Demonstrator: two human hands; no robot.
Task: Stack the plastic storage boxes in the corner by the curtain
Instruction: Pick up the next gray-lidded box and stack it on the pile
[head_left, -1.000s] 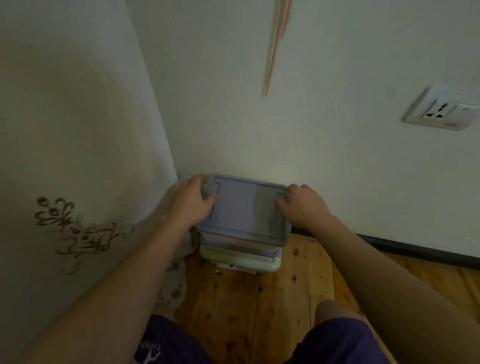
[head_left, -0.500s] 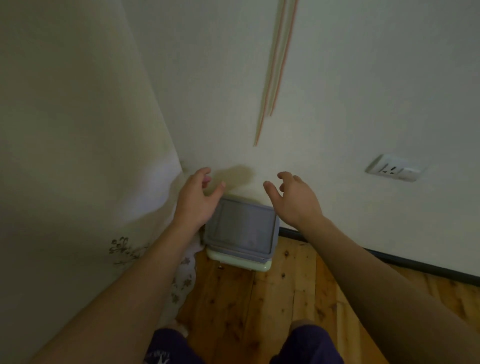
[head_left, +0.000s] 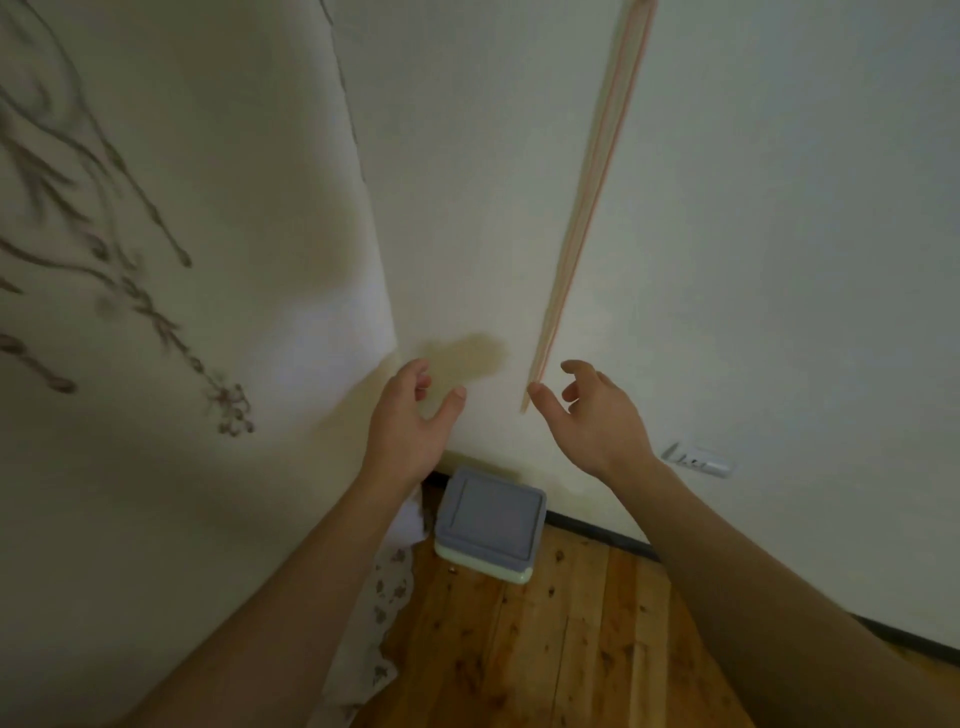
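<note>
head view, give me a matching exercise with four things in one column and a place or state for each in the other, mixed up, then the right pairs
Things
1. grey-lidded box
2. curtain
3. wall socket
4. hands: left hand, right hand

Places or states
A. on the wall at the right
B. open, holding nothing
C. top of the stack in the corner
D. hanging at the left, with a branch pattern

Pairs: 1-C, 2-D, 3-A, 4-B

Stack of plastic storage boxes (head_left: 488, 525), grey-lidded box above a pale green one, standing on the wooden floor (head_left: 561, 644) in the corner between the embroidered curtain (head_left: 197, 322) and the white wall (head_left: 779, 260). Left hand (head_left: 410, 418) and right hand (head_left: 592, 415) are raised above the stack, fingers relaxed, holding nothing. Wall socket (head_left: 698, 460) at right.
</note>
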